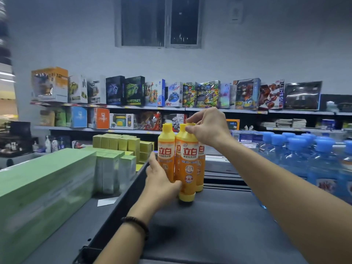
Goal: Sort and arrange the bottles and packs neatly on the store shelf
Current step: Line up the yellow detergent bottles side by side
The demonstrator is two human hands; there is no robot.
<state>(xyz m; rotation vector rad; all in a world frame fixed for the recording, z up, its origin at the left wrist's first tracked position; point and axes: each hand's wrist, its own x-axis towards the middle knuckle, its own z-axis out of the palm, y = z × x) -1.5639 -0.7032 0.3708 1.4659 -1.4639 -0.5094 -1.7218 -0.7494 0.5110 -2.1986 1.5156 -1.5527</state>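
Centrally, a tight cluster of orange detergent bottles point(167, 149) with yellow caps stands upright on the dark shelf point(219, 216), well back from its front edge. The left hand point(162, 178) wraps the lower part of the cluster from the left: its thumb points up along the leftmost bottle's side, and its fingers curl across the front, just above the base of the front bottle point(188, 164). The right hand point(207, 126) comes in from above and to the right, its fingertips point(188, 129) bunched together and pinching the front bottle's yellow cap; the other fingers arch over the caps behind. A beaded bracelet point(137, 223) circles the left wrist. Green boxes point(43, 180) fill the section to the left, beyond a dark divider rail point(118, 202). Blue-capped bottles point(304, 159) are crowded together on the right. Toy boxes point(171, 94) line the wall shelves behind.
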